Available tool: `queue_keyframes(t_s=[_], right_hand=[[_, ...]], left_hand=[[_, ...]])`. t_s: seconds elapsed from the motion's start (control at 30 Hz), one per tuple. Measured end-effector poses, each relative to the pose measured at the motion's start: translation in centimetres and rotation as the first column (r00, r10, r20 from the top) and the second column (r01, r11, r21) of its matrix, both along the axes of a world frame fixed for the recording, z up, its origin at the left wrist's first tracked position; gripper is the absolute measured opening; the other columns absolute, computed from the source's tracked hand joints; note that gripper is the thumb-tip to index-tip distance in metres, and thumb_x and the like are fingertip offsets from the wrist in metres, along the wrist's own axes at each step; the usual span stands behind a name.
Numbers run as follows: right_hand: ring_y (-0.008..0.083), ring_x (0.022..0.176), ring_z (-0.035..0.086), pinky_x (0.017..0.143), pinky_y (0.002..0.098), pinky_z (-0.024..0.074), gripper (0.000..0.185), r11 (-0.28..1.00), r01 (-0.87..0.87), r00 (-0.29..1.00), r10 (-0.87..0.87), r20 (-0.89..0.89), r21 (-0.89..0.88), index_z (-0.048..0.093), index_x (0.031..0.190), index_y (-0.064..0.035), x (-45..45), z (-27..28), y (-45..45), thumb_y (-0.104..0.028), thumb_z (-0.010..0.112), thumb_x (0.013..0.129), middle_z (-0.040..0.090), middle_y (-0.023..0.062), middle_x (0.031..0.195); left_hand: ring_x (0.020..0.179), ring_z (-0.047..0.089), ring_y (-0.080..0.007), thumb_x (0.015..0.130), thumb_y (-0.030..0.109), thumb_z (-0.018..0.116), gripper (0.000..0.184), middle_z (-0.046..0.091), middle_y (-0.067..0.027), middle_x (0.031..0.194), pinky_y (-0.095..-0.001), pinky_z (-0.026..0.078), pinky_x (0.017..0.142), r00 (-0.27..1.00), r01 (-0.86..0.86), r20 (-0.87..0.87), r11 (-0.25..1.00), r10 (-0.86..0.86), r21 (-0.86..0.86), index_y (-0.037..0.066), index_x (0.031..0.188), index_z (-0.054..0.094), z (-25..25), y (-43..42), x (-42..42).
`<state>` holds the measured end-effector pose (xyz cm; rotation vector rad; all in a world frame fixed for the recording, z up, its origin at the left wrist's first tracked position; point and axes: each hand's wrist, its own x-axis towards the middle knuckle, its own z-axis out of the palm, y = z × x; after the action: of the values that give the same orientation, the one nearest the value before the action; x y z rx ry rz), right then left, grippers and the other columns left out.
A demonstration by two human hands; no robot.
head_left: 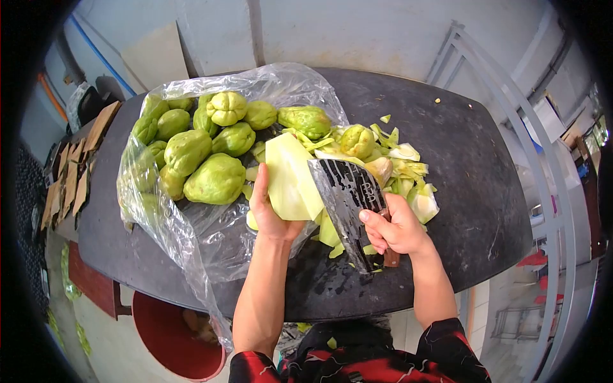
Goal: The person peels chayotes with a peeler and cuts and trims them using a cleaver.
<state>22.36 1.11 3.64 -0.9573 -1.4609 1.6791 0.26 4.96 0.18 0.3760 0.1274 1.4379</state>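
Note:
My left hand (276,214) is closed around a peeled, pale green chayote (287,179), its thumb along the left side. In my right hand (394,226) is a cleaver (345,204) with a wide dark, wet blade, gripped by its brown handle (391,256). The blade's upper left corner is close to the chayote's right side; I cannot tell if they touch. Beyond the blade lies a pile of peelings (408,169) with a yellowish chayote (357,141) on top. Unpeeled green chayotes (188,152) are heaped to the left on a clear plastic bag (172,233).
The dark table (476,191) has a curved edge. Below its front left stands a red bin (172,345). Cardboard pieces (70,172) are stacked at the left, and a grey metal railing (543,147) runs along the right. A pale wall (345,38) rises behind.

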Motion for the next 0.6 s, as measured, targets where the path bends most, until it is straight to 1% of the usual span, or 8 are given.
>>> queue_keyframes(t_s=[0.03, 0.27, 0.33, 0.4, 0.5, 0.57, 0.6], right_hand=[[0.0067, 0.042, 0.044, 0.038, 0.0263, 0.0419, 0.018, 1.0, -0.001, 1.0, 0.001, 0.001, -0.001, 0.045, 0.092, -0.0052, 0.0, -0.1, 0.0, -0.017, 0.056, 0.101, 0.043, -0.0021, 0.055], [0.0066, 0.041, 0.043, 0.037, 0.0264, 0.0401, 0.017, 1.0, 0.026, 0.999, -0.026, -0.034, 0.004, 0.046, 0.094, -0.0057, -0.4, -0.8, -0.1, -0.017, 0.057, 0.101, 0.042, -0.0025, 0.054], [0.0066, 0.04, 0.042, 0.037, 0.0264, 0.0398, 0.017, 1.0, 0.024, 0.999, -0.024, -0.044, 0.011, 0.046, 0.095, -0.0055, -0.4, -0.8, -0.1, -0.017, 0.057, 0.1, 0.042, -0.0026, 0.054], [0.0064, 0.041, 0.042, 0.037, 0.0264, 0.0394, 0.016, 0.999, 0.053, 0.997, -0.053, -0.05, -0.002, 0.047, 0.098, -0.005, -0.6, -0.3, -0.3, -0.016, 0.057, 0.1, 0.041, -0.0029, 0.054], [0.0062, 0.041, 0.041, 0.037, 0.0263, 0.0392, 0.016, 0.999, 0.051, 0.996, -0.051, -0.069, -0.003, 0.047, 0.1, -0.0045, -0.4, -0.5, -0.2, -0.016, 0.057, 0.1, 0.04, -0.0032, 0.054], [0.0062, 0.041, 0.041, 0.037, 0.0263, 0.0392, 0.015, 0.999, 0.051, 0.996, -0.05, -0.071, 0.005, 0.047, 0.1, -0.0046, -0.3, -0.5, -0.2, -0.016, 0.057, 0.101, 0.04, -0.0033, 0.054], [0.0062, 0.041, 0.041, 0.037, 0.0262, 0.0393, 0.015, 0.999, 0.05, 0.996, -0.049, -0.072, 0.015, 0.047, 0.099, -0.0047, -0.3, -0.5, -0.2, -0.016, 0.057, 0.101, 0.04, -0.0033, 0.054]], left_hand=[[0.116, 0.06, -0.0255, 0.097, 0.048, 0.051, 0.057, 0.063, -0.0096, 0.127, -0.0422, 0.047, 0.101, 0.999, -0.024, -0.025, 1.0, 0.023, -0.014, 0.007, 0.136, 0.052, 0.2, -0.1, 0.1], [0.115, 0.06, -0.0259, 0.096, 0.05, 0.052, 0.059, 0.062, -0.0101, 0.127, -0.0432, 0.047, 0.101, 1.0, -0.019, -0.025, 1.0, 0.019, 0.02, 0.007, 0.137, 0.051, 0.6, -0.5, 0.4], [0.115, 0.06, -0.0263, 0.095, 0.051, 0.052, 0.061, 0.062, -0.0112, 0.127, -0.0432, 0.047, 0.1, 0.997, 0.004, -0.075, 1.0, -0.002, 0.024, 0.006, 0.137, 0.05, 0.7, -0.8, 0.8], [0.115, 0.06, -0.0264, 0.095, 0.052, 0.052, 0.062, 0.062, -0.0117, 0.126, -0.043, 0.048, 0.099, 0.996, -0.001, -0.089, 1.0, 0.002, 0.016, 0.006, 0.136, 0.05, 0.6, -1.0, 1.4], [0.114, 0.061, -0.0265, 0.095, 0.052, 0.051, 0.063, 0.062, -0.0126, 0.125, -0.0421, 0.049, 0.098, 0.994, -0.005, -0.111, 1.0, 0.004, -0.008, 0.005, 0.137, 0.049, 0.2, -1.1, 2.0], [0.116, 0.059, -0.0262, 0.097, 0.053, 0.047, 0.067, 0.058, -0.0119, 0.132, -0.0435, 0.048, 0.1, 0.99, 0.014, -0.143, 1.0, -0.011, 0.02, 0.008, 0.146, 0.04, 0.1, -1.3, 2.2], [0.116, 0.059, -0.0262, 0.097, 0.053, 0.047, 0.067, 0.058, -0.0119, 0.132, -0.0435, 0.048, 0.1, 0.99, 0.015, -0.143, 1.0, -0.012, 0.02, 0.008, 0.146, 0.04, 0.1, -1.3, 2.3]])
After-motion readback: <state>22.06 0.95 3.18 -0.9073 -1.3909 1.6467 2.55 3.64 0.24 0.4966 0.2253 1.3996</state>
